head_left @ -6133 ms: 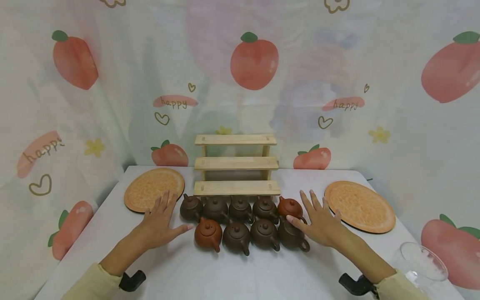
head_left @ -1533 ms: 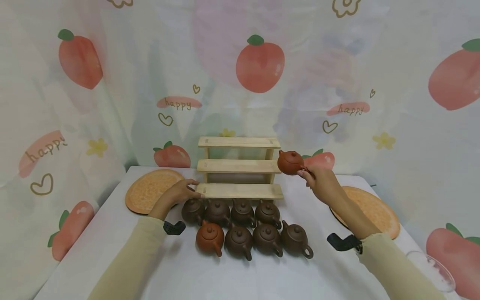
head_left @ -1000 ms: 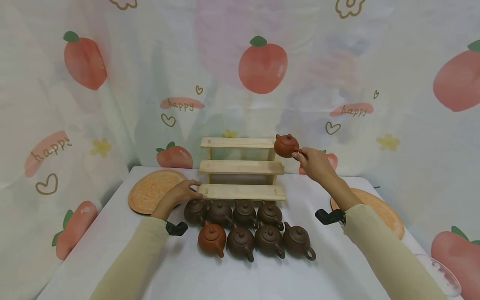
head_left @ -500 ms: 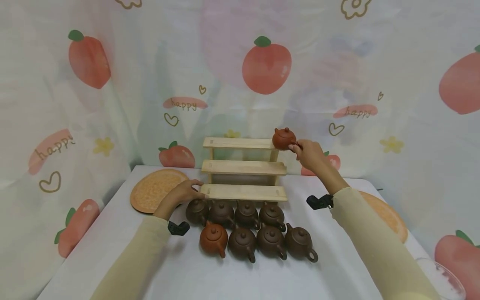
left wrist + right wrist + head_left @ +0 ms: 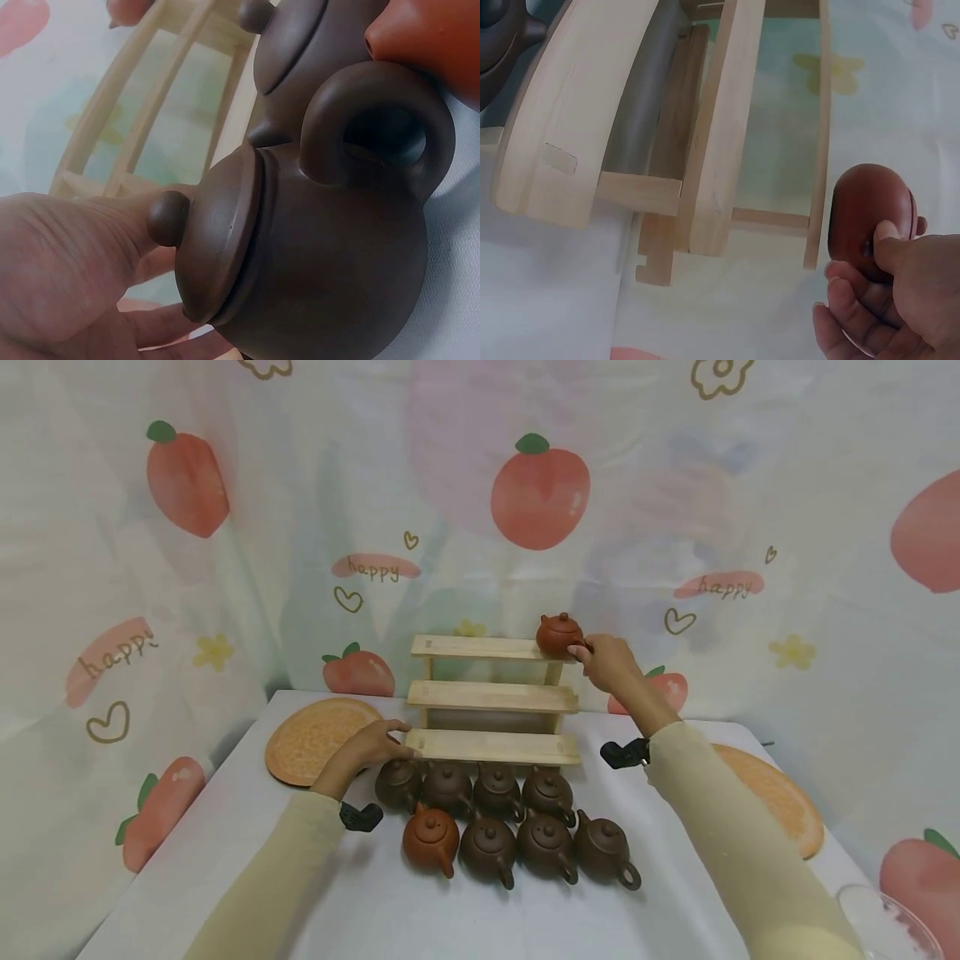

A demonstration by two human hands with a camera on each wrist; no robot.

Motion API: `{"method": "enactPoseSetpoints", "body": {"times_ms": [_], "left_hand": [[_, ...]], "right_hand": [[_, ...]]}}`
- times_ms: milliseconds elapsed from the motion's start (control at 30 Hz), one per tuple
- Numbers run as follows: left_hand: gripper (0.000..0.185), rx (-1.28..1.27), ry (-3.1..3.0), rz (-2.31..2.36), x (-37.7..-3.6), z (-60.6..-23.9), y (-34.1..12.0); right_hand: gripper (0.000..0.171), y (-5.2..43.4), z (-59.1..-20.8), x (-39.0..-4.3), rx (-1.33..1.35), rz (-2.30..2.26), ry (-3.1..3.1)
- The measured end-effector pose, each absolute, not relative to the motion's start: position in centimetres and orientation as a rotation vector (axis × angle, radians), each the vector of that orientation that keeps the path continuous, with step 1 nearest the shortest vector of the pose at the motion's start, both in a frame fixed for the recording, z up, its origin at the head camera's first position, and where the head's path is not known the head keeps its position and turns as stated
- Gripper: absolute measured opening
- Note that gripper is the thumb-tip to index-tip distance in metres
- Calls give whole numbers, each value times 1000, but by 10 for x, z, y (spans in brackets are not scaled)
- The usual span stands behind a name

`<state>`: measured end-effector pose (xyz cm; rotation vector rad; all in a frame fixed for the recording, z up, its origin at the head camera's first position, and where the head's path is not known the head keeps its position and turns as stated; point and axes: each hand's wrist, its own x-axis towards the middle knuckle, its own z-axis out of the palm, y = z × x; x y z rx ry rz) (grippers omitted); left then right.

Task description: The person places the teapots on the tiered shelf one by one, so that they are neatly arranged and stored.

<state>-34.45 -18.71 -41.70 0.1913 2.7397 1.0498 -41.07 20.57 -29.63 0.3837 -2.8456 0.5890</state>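
A reddish-brown teapot (image 5: pixel 558 636) is at the right end of the top shelf of a three-step wooden stand (image 5: pixel 491 697). My right hand (image 5: pixel 611 664) pinches its handle from the right; in the right wrist view the teapot (image 5: pixel 871 214) is upright beside the top board. My left hand (image 5: pixel 367 747) grips the left end of the lowest board between thumb and fingers; the left wrist view partly hides this behind a dark brown teapot (image 5: pixel 322 262). Two rows of teapots stand before the stand: several dark ones (image 5: pixel 487 847) and one orange-brown teapot (image 5: pixel 431 839).
A round tan mat (image 5: pixel 318 739) lies at the left and another round mat (image 5: pixel 776 797) at the right, partly behind the right sleeve. A clear glass bowl (image 5: pixel 888 922) stands at the lower right corner. Fruit-printed cloth (image 5: pixel 450 485) hangs behind the white table.
The reddish-brown teapot, earlier at the right end of the back row, has been lifted and carried up and left onto the top shelf. My left hand went to the stand and stays there.
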Motion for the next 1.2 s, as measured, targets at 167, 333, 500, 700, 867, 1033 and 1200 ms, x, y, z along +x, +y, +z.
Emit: {"method": "enactPoseSetpoints", "body": {"times_ms": [167, 333, 500, 700, 867, 1033, 1200], "left_hand": [[64, 164, 2748, 1047, -345, -420, -186], [64, 180, 2766, 1022, -344, -420, -184], [64, 184, 2770, 1022, -343, -419, -183], [63, 185, 2776, 1025, -345, -419, -183], [63, 174, 2769, 1028, -345, -419, -183], [63, 172, 2762, 1034, -345, -419, -183], [63, 170, 2773, 1016, -345, -420, -183]], "right_hand": [[39, 199, -297, -413, 380, 586, -2865], [39, 196, -296, -414, 375, 596, -2865], [40, 196, -295, -414, 382, 587, -2868], [39, 196, -294, -415, 376, 587, -2870], [39, 195, -295, -415, 364, 602, -2884], [39, 195, -300, -415, 358, 612, -2875], [39, 200, -302, -415, 391, 592, -2878]]}}
